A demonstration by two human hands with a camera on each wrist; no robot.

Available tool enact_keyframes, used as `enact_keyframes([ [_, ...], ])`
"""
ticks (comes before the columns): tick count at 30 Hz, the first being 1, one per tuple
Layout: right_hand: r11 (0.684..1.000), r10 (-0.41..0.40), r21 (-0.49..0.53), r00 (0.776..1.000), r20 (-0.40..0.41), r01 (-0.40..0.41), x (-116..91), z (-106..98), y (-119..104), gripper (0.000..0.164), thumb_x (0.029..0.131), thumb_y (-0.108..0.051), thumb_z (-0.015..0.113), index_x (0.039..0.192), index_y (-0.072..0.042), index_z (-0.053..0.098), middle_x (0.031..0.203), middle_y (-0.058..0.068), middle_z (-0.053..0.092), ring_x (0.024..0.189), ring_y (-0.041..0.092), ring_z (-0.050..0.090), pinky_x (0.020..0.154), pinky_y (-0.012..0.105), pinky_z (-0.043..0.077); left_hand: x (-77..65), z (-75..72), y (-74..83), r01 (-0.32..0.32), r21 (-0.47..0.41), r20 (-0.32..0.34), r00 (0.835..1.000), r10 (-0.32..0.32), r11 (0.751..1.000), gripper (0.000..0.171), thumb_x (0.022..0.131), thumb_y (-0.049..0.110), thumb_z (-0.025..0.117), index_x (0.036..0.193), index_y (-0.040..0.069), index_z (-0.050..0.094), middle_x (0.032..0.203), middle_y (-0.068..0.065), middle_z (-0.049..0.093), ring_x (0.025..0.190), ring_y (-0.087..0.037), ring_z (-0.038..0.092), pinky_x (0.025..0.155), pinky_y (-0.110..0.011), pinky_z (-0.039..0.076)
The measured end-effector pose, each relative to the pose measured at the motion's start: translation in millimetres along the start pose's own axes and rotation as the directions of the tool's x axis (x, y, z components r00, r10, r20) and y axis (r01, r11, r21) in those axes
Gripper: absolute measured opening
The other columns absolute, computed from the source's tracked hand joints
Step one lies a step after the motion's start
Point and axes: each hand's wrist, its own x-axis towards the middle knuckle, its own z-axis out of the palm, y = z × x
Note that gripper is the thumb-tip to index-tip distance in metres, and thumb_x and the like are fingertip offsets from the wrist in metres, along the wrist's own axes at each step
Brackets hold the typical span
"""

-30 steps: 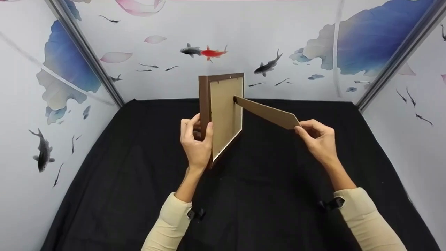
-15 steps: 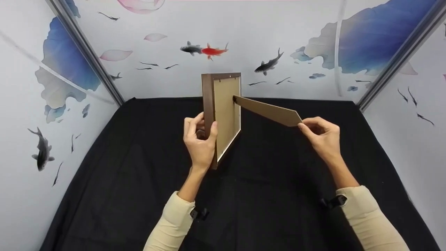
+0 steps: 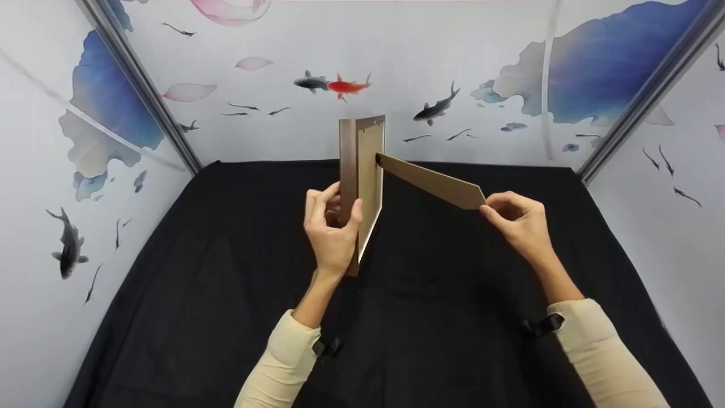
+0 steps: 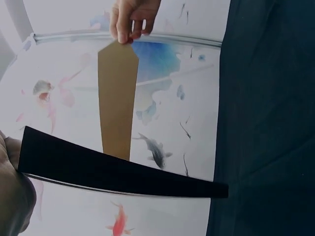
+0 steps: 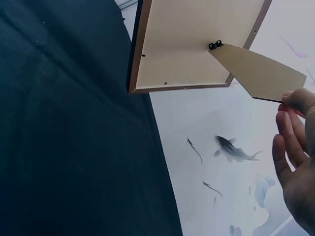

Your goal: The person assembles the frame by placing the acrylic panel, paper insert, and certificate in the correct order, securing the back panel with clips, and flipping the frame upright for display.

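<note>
My left hand (image 3: 333, 235) grips the near side of a brown picture frame (image 3: 348, 164), thumb on the back and fingers round the other face. The frame stands upright in the air, turned nearly edge-on in the head view. From its tan backing board (image 5: 182, 44) an easel leg (image 3: 433, 181) sticks out to the right, joined by a small black hinge (image 5: 215, 45). Between thumb and fingers, my right hand (image 3: 518, 221) pinches the angled free end of that leg. In the left wrist view the frame's dark edge (image 4: 118, 169) crosses below the leg. The frame's front is hidden.
Black cloth (image 3: 430, 334) covers the table. White panels (image 3: 396, 45) printed with fish and blue leaves stand behind and at both sides, with metal posts (image 3: 147, 85) at the corners. A small black camera (image 3: 327, 347) sits on the left wrist.
The left hand has moved slightly right and turned the frame closer to edge-on, so less of its backing shows. The right hand keeps its pinch on the leg, nearly in place.
</note>
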Motion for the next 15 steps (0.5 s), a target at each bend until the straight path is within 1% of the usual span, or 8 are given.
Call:
enact_keyframes([
  [3, 0.995, 0.012, -0.098, 0.998, 0.055, -0.007, 5, -1, -6, 0.011, 0.083, 0.018, 0.073, 0.090, 0.010, 0.071, 0.081, 0.021, 0.067, 0.065, 0.014, 0.058, 0.059, 0.018, 0.047, 0.1, 5.7, 1.8, -0.013, 0.000, -0.002, 1.000, 0.013, 1.000, 0.036, 0.074, -0.016, 0.078, 0.107, -0.015, 0.066, 0.085, -0.021, 0.051, 0.068, -0.024, 0.059, 0.057, -0.026, 0.047],
  [5, 0.987, 0.024, -0.160, 0.996, 0.084, -0.010, 11, -2, -11, 0.009, 0.084, 0.015, 0.074, 0.090, 0.009, 0.071, 0.080, 0.018, 0.069, 0.064, 0.015, 0.058, 0.059, 0.017, 0.046, -1.5, 10.2, -3.8, -0.034, 0.009, 0.000, 0.999, 0.034, 0.999, 0.037, 0.073, -0.015, 0.079, 0.108, -0.014, 0.067, 0.085, -0.021, 0.051, 0.068, -0.025, 0.059, 0.057, -0.027, 0.048],
  [7, 0.982, 0.030, -0.190, 0.996, 0.088, -0.013, 19, -1, -19, 0.007, 0.085, 0.014, 0.074, 0.089, 0.009, 0.071, 0.080, 0.017, 0.069, 0.064, 0.015, 0.058, 0.059, 0.017, 0.045, -3.8, 14.3, -11.7, -0.052, 0.018, -0.001, 0.999, 0.052, 0.998, 0.039, 0.073, -0.013, 0.081, 0.109, -0.012, 0.067, 0.086, -0.020, 0.051, 0.068, -0.025, 0.058, 0.058, -0.027, 0.048],
  [9, 0.979, 0.030, -0.201, 0.997, 0.065, -0.016, 29, 3, -26, 0.005, 0.086, 0.011, 0.075, 0.090, 0.010, 0.072, 0.080, 0.017, 0.070, 0.064, 0.014, 0.058, 0.061, 0.017, 0.045, -6.3, 18.6, -19.8, -0.064, 0.029, -0.008, 0.998, 0.064, 0.998, 0.040, 0.073, -0.012, 0.083, 0.110, -0.011, 0.068, 0.086, -0.018, 0.051, 0.069, -0.025, 0.058, 0.059, -0.026, 0.048],
  [11, 0.983, 0.012, -0.182, 1.000, 0.012, -0.009, 42, 11, -33, 0.004, 0.087, 0.008, 0.075, 0.091, 0.010, 0.072, 0.080, 0.017, 0.070, 0.066, 0.011, 0.058, 0.062, 0.018, 0.046, -8.7, 22.2, -25.6, -0.070, 0.038, -0.015, 0.997, 0.070, 0.997, 0.040, 0.074, -0.009, 0.084, 0.112, -0.008, 0.068, 0.088, -0.017, 0.051, 0.072, -0.024, 0.058, 0.061, -0.027, 0.049],
  [13, 0.988, -0.010, -0.156, 0.999, -0.041, 0.004, 56, 24, -40, 0.006, 0.089, 0.004, 0.075, 0.092, 0.009, 0.073, 0.081, 0.015, 0.070, 0.068, 0.010, 0.060, 0.064, 0.018, 0.047, -10.5, 26.3, -27.6, -0.071, 0.045, -0.018, 0.997, 0.071, 0.996, 0.040, 0.076, -0.006, 0.084, 0.113, -0.006, 0.069, 0.090, -0.014, 0.052, 0.075, -0.023, 0.059, 0.062, -0.027, 0.051],
  [15, 0.992, -0.021, -0.125, 0.996, -0.082, 0.010, 68, 42, -51, 0.009, 0.090, -0.002, 0.077, 0.095, 0.005, 0.075, 0.084, 0.010, 0.072, 0.070, 0.011, 0.063, 0.066, 0.019, 0.050, -13.1, 31.3, -28.2, -0.077, 0.064, -0.010, 0.997, 0.078, 0.995, 0.039, 0.078, -0.002, 0.084, 0.114, -0.004, 0.070, 0.091, -0.012, 0.053, 0.079, -0.023, 0.059, 0.064, -0.029, 0.051],
])
